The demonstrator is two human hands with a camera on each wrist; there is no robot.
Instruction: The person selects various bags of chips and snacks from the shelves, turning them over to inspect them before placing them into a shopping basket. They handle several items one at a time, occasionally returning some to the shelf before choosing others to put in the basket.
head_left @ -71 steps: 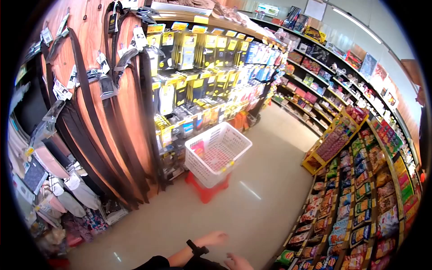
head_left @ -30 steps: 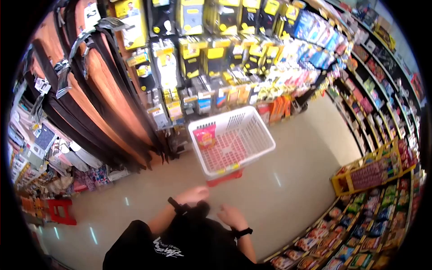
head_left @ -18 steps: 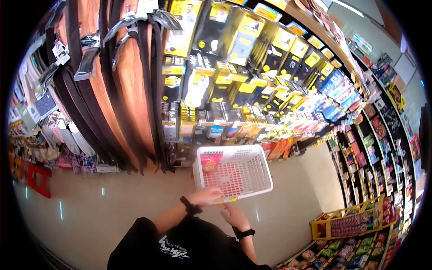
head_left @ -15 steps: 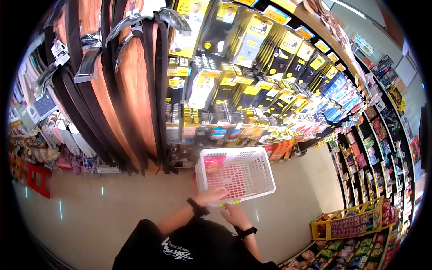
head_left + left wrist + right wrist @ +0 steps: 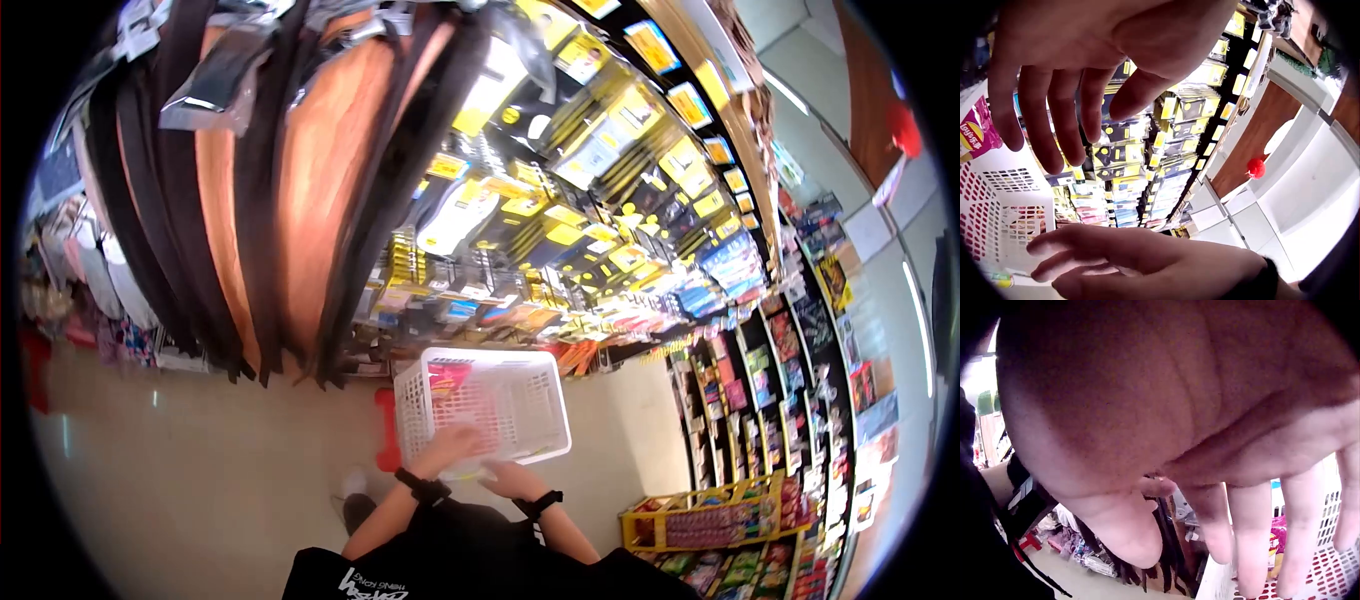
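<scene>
Two hands, left hand (image 5: 452,447) and right hand (image 5: 510,480), reach with fingers (image 5: 1054,125) spread apart over the near rim of one white basket (image 5: 520,400) holding one pink bag (image 5: 447,380), bare floor (image 5: 180,470) around.

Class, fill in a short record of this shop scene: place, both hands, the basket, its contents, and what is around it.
place: shop aisle, tiled floor
left hand: open, at the basket's near rim
right hand: open, beside the left, holding nothing
basket: white, slotted, on a red stool
contents: one pink snack bag in the far left corner
around: dark belts hanging left, yellow packets on the rack behind
</scene>
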